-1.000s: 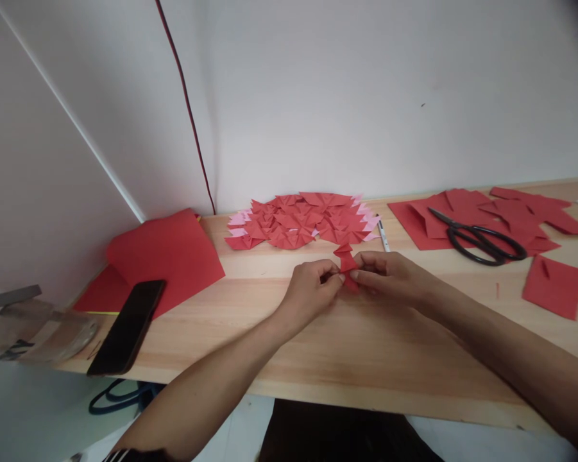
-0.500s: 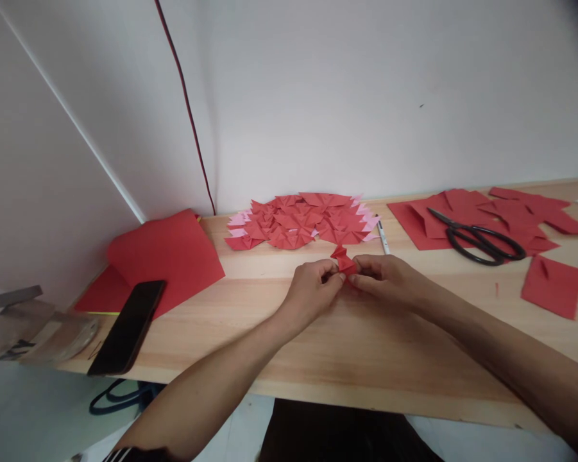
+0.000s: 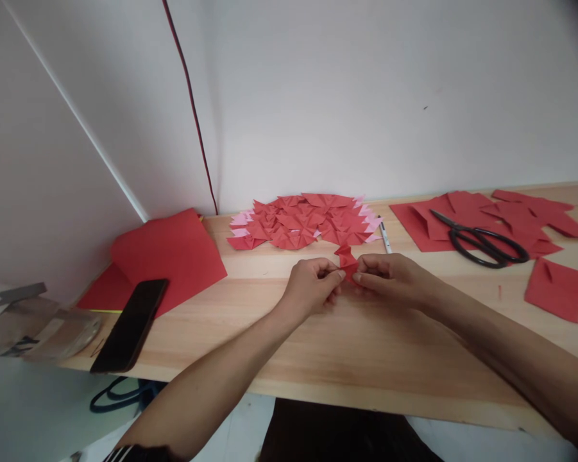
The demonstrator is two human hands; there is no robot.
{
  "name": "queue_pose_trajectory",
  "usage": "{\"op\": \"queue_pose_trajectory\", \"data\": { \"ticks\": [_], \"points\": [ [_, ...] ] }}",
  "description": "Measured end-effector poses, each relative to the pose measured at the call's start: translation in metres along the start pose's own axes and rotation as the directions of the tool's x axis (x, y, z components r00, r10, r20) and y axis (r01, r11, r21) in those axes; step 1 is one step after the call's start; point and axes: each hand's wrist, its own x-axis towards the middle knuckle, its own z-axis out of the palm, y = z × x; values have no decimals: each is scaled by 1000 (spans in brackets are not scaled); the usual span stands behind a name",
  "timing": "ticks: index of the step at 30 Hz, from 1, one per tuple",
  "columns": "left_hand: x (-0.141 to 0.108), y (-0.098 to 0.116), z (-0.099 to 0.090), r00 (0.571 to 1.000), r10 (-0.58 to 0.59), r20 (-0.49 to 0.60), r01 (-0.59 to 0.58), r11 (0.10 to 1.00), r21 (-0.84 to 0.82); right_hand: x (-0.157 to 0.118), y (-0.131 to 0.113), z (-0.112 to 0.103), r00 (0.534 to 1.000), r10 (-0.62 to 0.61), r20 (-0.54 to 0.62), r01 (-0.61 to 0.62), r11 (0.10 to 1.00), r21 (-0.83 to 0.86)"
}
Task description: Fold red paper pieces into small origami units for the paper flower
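Observation:
Between my two hands, a small folded piece of red paper (image 3: 347, 258) is held just above the wooden table (image 3: 289, 359). My left hand (image 3: 312, 283) pinches its left side between thumb and fingers. On the opposite side, my right hand (image 3: 389, 277) grips it the same way, fingers curled. The paper's upper part sticks up creased; its lower part is partly covered by fingertips. Behind it lies a spread of folded red and pink paper pieces (image 3: 298, 221), overlapping one another near the wall.
Black-handled scissors (image 3: 488, 247) rest on red paper sheets (image 3: 408, 224) at the right, near a cut red piece (image 3: 555, 292). A pen (image 3: 385, 236) lies behind my right hand. At left are a phone (image 3: 129, 327), large red sheets (image 3: 173, 250) and a clear plastic container (image 3: 62, 330).
My fingers have shifted slightly on the folded red paper, and its upper part looks more opened and upright. The whole view has moved a little; the other things lie as before.

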Motion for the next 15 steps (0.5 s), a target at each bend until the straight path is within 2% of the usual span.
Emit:
{"op": "queue_pose_trajectory", "data": {
  "ticks": [7, 11, 15],
  "points": [
    [0, -4, 0, 998, 69, 0, -69, 997, -33, 3, -2, 0, 1000, -25, 11, 24, 996, 87],
    [-1, -7, 2, 989, 144, -25, -140, 983, 119, 4, -1, 3, 999, -23, -30, 26, 992, 123],
    [-3, -6, 4, 984, 175, -14, -169, 966, 195, 3, -1, 4, 998, 45, -37, -39, 989, 141]
  ]
}}
